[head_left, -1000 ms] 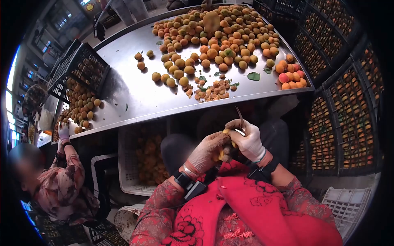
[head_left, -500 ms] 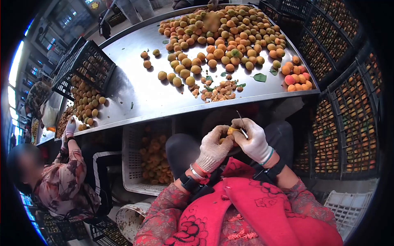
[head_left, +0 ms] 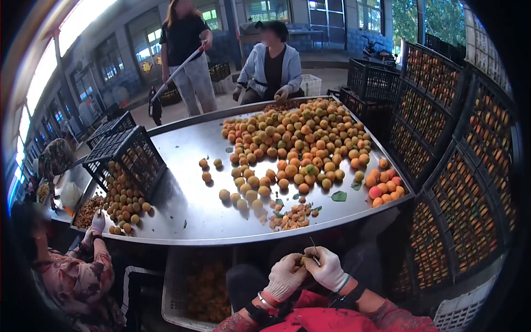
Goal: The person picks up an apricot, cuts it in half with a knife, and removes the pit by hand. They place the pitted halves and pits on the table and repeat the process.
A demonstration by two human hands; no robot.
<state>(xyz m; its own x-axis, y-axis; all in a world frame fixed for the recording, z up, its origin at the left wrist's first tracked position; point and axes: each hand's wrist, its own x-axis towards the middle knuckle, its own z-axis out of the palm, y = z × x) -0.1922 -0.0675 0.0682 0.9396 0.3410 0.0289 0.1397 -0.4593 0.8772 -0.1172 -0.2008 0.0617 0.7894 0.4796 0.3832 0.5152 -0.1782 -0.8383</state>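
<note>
Both hands are gloved and meet above my lap, just below the table's near edge. My left hand [head_left: 285, 276] is closed around an apricot [head_left: 301, 262], mostly hidden by the fingers. My right hand [head_left: 327, 270] is closed on a small knife [head_left: 313, 242], held against the fruit; only its thin metal end shows above the fingers. In front of me on the metal table [head_left: 191, 218] lies a small heap of apricot pits [head_left: 292, 216]. A large pile of whole apricots [head_left: 298, 138] spreads behind it.
A white crate [head_left: 172, 299] with apricot pieces stands below left. Stacked black crates [head_left: 442, 221] of fruit rise at right. A tipped black crate [head_left: 133, 160] spills apricots at left. One co-worker [head_left: 77, 276] sits left; another [head_left: 271, 66] sits across, near a standing person [head_left: 188, 50].
My view has tilted up, so the hands sit lower in it and the people across the table show. Both hands still hold the apricot and knife close together.
</note>
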